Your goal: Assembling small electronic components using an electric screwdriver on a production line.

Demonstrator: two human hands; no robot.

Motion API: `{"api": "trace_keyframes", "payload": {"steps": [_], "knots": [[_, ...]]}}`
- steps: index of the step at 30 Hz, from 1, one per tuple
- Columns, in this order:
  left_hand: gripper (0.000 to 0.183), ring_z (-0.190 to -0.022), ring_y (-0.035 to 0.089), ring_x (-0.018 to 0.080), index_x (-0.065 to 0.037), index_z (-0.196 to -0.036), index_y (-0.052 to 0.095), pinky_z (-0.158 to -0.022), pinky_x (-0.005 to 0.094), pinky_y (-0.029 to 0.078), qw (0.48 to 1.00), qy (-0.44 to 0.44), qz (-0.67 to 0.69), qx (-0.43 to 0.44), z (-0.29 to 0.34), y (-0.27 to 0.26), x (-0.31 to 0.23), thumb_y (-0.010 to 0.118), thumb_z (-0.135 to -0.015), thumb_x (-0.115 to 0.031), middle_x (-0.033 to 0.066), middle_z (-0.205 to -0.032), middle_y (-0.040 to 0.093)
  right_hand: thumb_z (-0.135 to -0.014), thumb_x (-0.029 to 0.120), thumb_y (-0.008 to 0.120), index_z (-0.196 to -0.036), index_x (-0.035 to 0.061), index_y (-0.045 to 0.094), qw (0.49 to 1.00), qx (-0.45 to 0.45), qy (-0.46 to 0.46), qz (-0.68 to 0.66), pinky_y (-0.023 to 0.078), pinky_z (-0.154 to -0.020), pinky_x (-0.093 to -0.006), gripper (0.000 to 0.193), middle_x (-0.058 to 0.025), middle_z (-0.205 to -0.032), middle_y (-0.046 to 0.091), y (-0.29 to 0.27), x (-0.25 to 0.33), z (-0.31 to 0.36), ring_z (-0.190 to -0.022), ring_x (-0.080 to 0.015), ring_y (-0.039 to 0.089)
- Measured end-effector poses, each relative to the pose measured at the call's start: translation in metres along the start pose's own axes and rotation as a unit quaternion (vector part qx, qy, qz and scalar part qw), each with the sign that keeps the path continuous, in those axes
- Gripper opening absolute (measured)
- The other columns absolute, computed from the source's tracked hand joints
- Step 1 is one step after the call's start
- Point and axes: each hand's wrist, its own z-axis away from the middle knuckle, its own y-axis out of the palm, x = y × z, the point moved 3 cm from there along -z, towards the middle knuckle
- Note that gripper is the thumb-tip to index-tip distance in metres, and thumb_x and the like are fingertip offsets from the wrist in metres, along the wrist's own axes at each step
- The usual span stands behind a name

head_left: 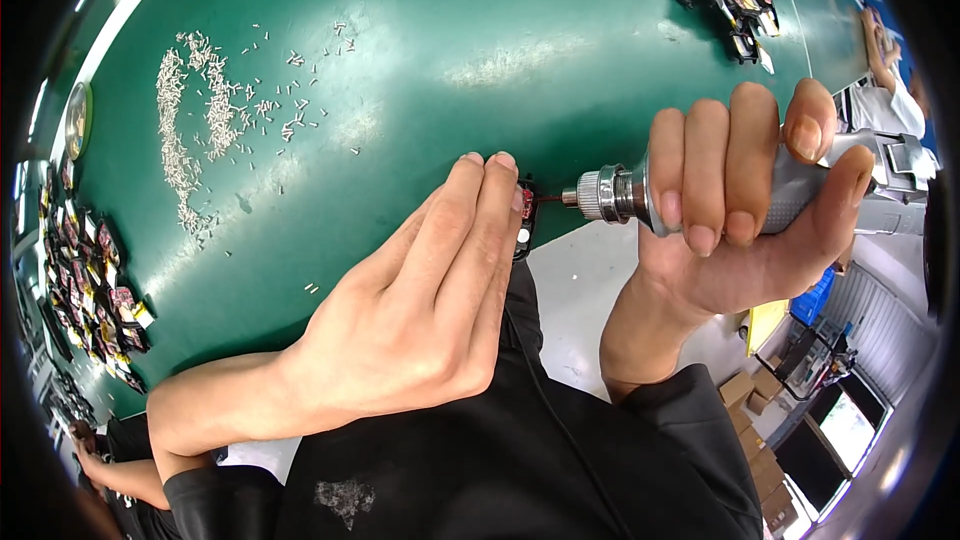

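The person wore a black long-sleeved garment, its dark cuffs ending at both wrists in the lower part of the frame. A faded grey print marked the fabric at lower centre. Both hands were bare, without gloves, rings or watch.

A cluster of brown cardboard boxes [752, 402] stood on the floor at the lower right, stacked loosely and partly open; a few more brown boxes [778, 510] lay below them near the picture's edge. Just to their right, a flat screen [848, 427] with a dark frame glowed pale greenish-white, tilted by the lens. A blue plastic crate [813, 298] sat further up, beside a flat yellow sheet or folder [764, 324]. Whether the small parts on the green table carried labels could not be told.
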Motion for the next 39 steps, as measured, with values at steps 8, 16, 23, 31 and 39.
{"api": "trace_keyframes", "payload": {"steps": [8,16,23,31,39], "knots": [[0.036,-0.091,0.062,0.0356,0.018,-0.091,0.061,-0.074,0.0369,0.055,0.999,-0.006,0.027,-0.041,0.001,0.002,-0.001,0.064,-0.058,0.003,0.0271,-0.102,0.060,-0.099,0.036,0.035,-0.094,0.0094,0.046,0.996,0.061,0.033,0.062,0.039,-0.049,-0.0248,0.029,0.0024,-0.056,0.040,0.007,0.003,-0.004,-0.043,-0.0085,0.038],[0.045,-0.094,0.058,0.0353,0.018,-0.096,0.058,-0.075,0.0375,0.054,0.998,0.010,0.050,-0.046,0.004,0.001,0.004,0.061,-0.054,0.002,0.0286,-0.107,0.058,-0.098,0.027,0.039,-0.089,0.0080,0.042,0.982,0.089,0.012,0.166,0.033,-0.043,-0.0222,0.022,0.0034,-0.054,0.038,0.026,-0.002,-0.010,-0.038,-0.0056,0.032],[0.039,-0.102,0.056,0.0321,0.014,-0.092,0.062,-0.086,0.0348,0.050,1.000,-0.005,-0.019,-0.012,0.012,-0.011,-0.002,0.058,-0.062,-0.010,0.0248,-0.106,0.060,-0.091,0.016,0.054,-0.088,0.0069,0.044,0.994,0.105,0.015,0.009,0.031,-0.037,-0.0215,0.014,0.0007,-0.050,0.041,0.034,-0.013,-0.011,-0.035,-0.0083,0.034],[0.050,-0.102,0.056,0.0333,-0.001,-0.114,0.057,-0.085,0.0397,0.049,0.953,-0.276,-0.001,-0.123,0.116,-0.093,0.046,0.068,-0.066,0.003,0.0162,-0.112,0.055,-0.093,0.022,0.056,-0.088,0.0079,0.043,0.980,0.035,-0.046,-0.188,0.035,-0.038,-0.0184,0.019,0.0037,-0.045,0.039,0.034,-0.014,-0.004,-0.033,-0.0050,0.036],[0.031,-0.114,0.049,0.0355,0.000,-0.119,0.055,-0.098,0.0411,0.039,0.792,-0.519,-0.314,-0.062,0.269,-0.168,0.151,0.051,-0.091,-0.013,0.0193,-0.122,0.055,-0.097,0.020,0.044,-0.090,0.0064,0.041,0.979,-0.057,0.035,-0.193,0.033,-0.039,-0.0221,0.016,0.0027,-0.048,0.033,0.036,-0.048,0.014,-0.036,-0.0063,0.031]]}}
